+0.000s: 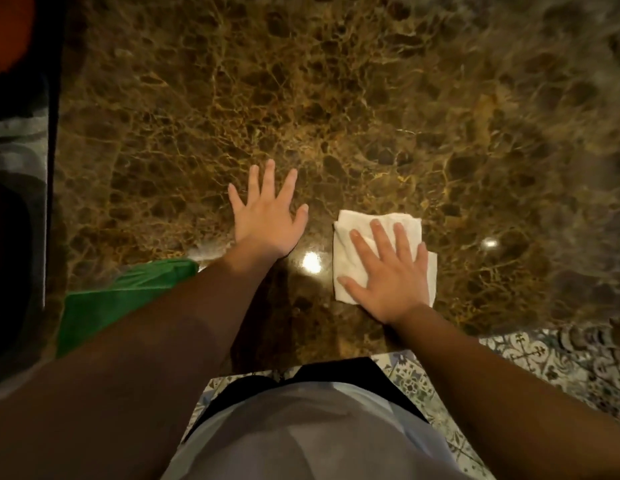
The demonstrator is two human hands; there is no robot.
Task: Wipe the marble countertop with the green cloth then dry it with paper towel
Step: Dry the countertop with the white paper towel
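The brown veined marble countertop [336, 98] fills most of the view. A folded white paper towel [350, 233] lies flat on it near the front edge. My right hand [388, 275] presses flat on the towel with fingers spread. My left hand [267, 216] rests palm down on the bare marble just left of the towel, fingers apart, holding nothing. The green cloth [128, 292] lies at the counter's front left, partly hidden under my left forearm.
The counter's left edge [52, 168] drops to a dark area with a red shape at top left. The front edge sits by my torso, with patterned floor tiles [544, 355] below at the right. Light glints show on the marble.
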